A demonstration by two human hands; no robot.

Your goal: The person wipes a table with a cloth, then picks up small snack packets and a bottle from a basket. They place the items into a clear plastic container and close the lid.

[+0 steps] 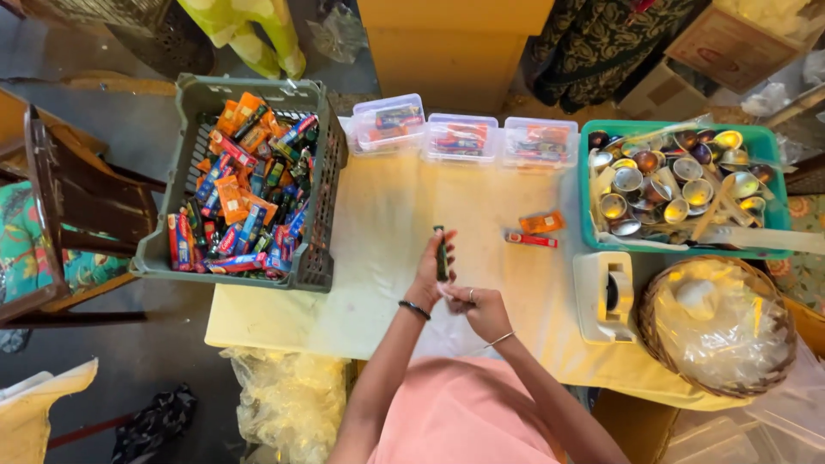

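My left hand (430, 273) holds a small dark green stick-shaped packet (440, 251) upright over the pale yellow table (387, 215). My right hand (481, 308) sits just below and to the right of it, fingers curled near the packet's lower end, with a small white bit at its fingertips. On the table further right lie a small orange packet (541, 223) and a thin red packet (531, 241), both apart from my hands.
A grey crate (322, 232) of several colourful packets overhangs the table's left edge. Three clear lidded boxes (464, 137) line the far edge. At right are a teal tray (687, 251) of shiny small cups, a white tape dispenser (606, 296) and a wicker basket (657, 331) of plastic bags.
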